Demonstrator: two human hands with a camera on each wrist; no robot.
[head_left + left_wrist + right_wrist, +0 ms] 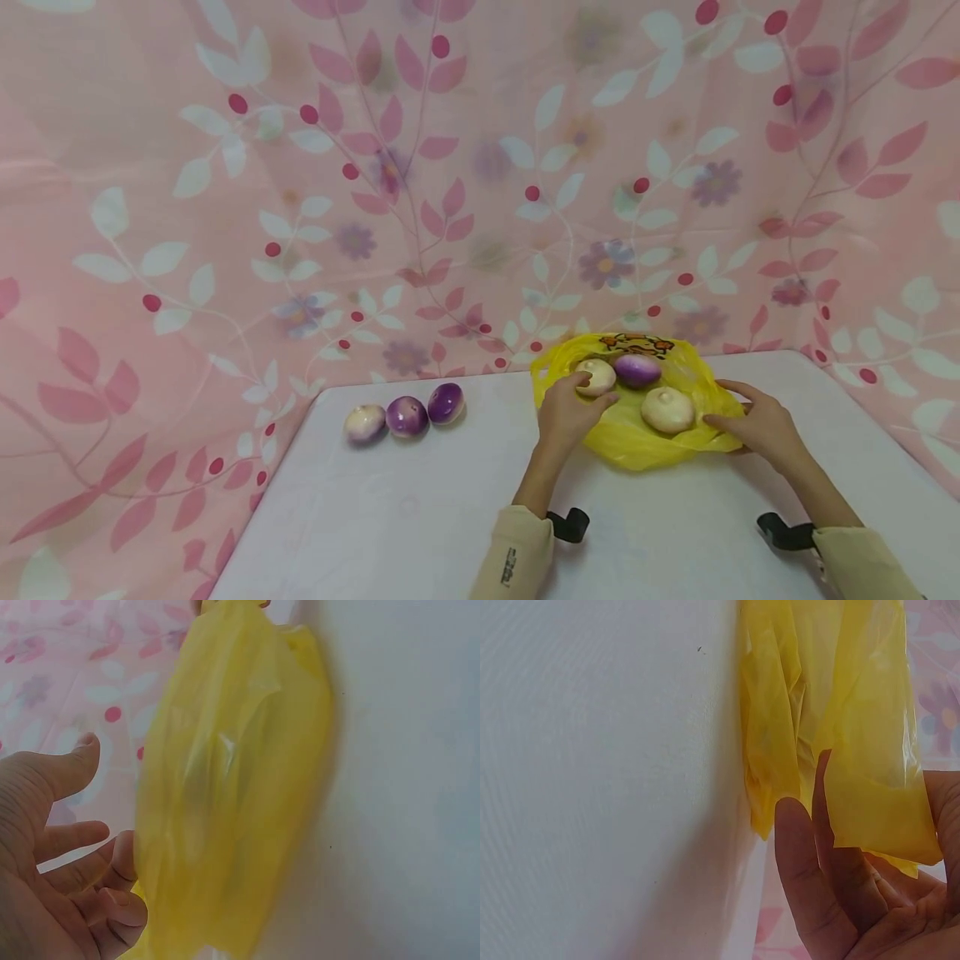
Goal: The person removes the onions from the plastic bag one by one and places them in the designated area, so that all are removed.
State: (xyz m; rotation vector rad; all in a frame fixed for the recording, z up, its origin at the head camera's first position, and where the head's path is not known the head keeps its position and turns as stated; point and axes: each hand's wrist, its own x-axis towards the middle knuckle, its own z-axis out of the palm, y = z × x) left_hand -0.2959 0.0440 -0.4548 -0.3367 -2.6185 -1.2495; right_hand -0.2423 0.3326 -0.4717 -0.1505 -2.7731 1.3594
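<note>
A yellow plastic bag lies spread on the table with two pale onions and a purple onion in its mouth. My left hand is at the bag's left side, close to the left pale onion. In the left wrist view its thumb stands apart and its other fingers bend loosely beside the bag. On the right side my right hand holds the bag's edge. The right wrist view shows a flap of the bag between thumb and fingers; the thumb tip is hidden.
Three glossy purple-and-white onions stand in a slanting row on the left of the white table. Behind the table hangs a pink floral cloth. A black strap mount sits on each wrist.
</note>
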